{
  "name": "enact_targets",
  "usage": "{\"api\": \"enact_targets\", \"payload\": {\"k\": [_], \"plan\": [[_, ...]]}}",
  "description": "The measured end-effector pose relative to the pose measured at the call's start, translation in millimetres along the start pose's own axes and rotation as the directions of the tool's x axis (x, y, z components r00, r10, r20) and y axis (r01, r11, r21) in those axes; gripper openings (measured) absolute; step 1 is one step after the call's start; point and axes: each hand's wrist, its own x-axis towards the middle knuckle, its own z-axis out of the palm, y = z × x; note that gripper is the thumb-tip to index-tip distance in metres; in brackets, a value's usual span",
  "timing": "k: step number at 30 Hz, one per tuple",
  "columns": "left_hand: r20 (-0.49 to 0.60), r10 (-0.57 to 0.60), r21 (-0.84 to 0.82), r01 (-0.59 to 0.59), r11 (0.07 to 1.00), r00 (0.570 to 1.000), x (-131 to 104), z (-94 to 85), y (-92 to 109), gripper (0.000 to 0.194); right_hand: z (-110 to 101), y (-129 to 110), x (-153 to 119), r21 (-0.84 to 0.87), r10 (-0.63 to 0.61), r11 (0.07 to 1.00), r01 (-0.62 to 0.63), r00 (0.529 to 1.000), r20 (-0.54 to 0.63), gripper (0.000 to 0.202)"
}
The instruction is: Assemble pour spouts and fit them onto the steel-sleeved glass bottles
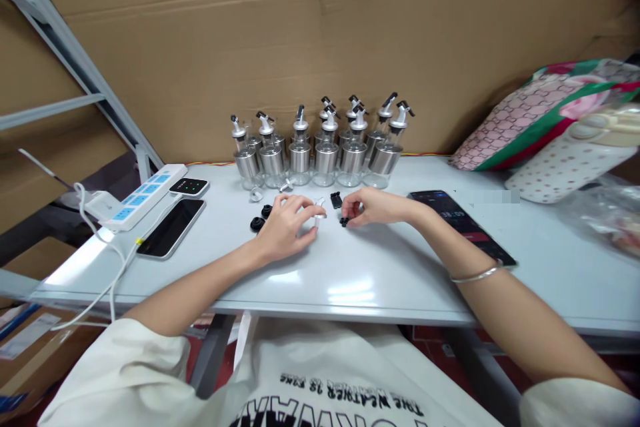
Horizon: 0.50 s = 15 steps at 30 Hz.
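The silver spout (pixel 320 216) stands near upright, nozzle upward, between your left hand's (pixel 286 227) nearly closed thumb and fingertips; your right hand (pixel 367 207) pinches a small black part (pixel 344 221).

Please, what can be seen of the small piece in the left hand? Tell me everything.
The small piece is pale silver, perhaps metal or shiny plastic. A narrow part rises above a wider round rim, with a short whitish part below. The left hand holds it roughly upright, partly hiding it, in front of the bottles. Whether it touches the table is unclear.
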Motion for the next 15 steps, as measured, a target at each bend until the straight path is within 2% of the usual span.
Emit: {"api": "enact_targets", "payload": {"k": [6, 9, 12, 15], "plan": [[-0.006, 0.034, 0.007, -0.034, 0.999, 0.999, -1, -0.8, 1, 0.023, 2, 1, 1, -0.033, 0.025, 0.999, -0.025, 1.000, -0.010, 0.016], [-0.015, 0.046, 0.013, -0.046, 0.999, 0.999, -1, -0.8, 1, 0.023, 0, 0, 0, -0.023, 0.002, 1.000, -0.003, 0.998, -0.063, 0.010], [-0.029, 0.054, 0.032, -0.053, 0.998, 0.998, -1, -0.9, 1, 0.022, 0, -3, -1, 0.137, -0.055, 0.988, 0.073, 0.990, -0.131, 0.008], [-0.032, 0.052, 0.037, -0.051, 0.998, 0.998, -2, -1.2, 2, 0.021, 4, -11, -1, 0.411, -0.103, 0.895, 0.173, 0.977, -0.188, 0.014]]}}
